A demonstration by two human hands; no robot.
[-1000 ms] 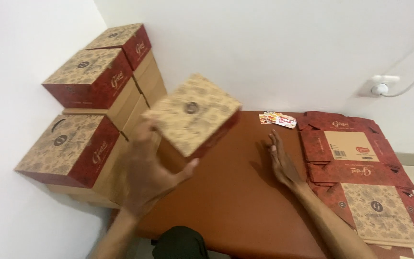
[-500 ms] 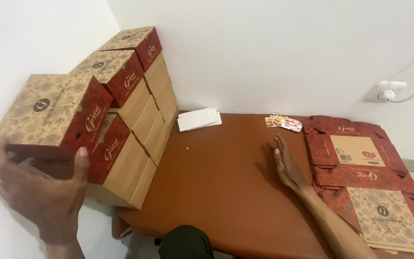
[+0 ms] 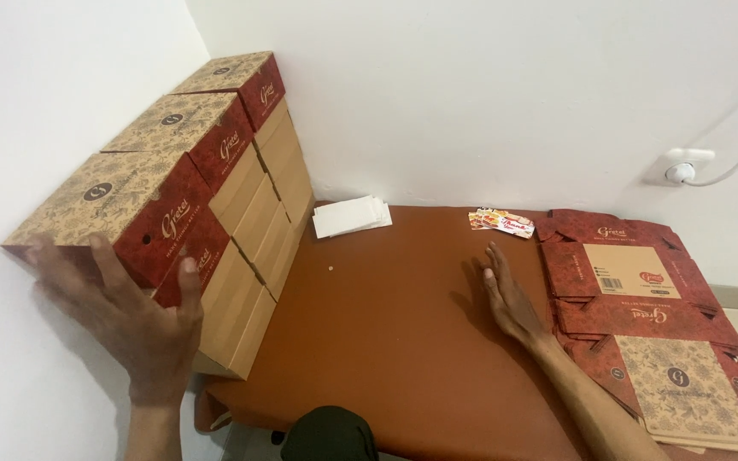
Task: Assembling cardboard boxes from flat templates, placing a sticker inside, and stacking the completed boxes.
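Head view. Left hand (image 3: 134,329) gripping the near end of a folded red-and-tan box (image 3: 121,218), thumb on its red side, atop the stack of boxes (image 3: 245,213) against the wall. Right hand (image 3: 510,299) open, palm down on the brown table (image 3: 386,341), just beside the flat unfolded boxes (image 3: 651,316). White papers (image 3: 352,215) and colourful cards (image 3: 502,222) near the far edge.

A brown padded table (image 3: 395,341) stands against a white wall. Stacked red-and-tan cardboard boxes (image 3: 241,248), white paper sheets (image 3: 350,215), colourful printed cards (image 3: 502,223) and flattened red carton blanks (image 3: 651,316) lie on it.
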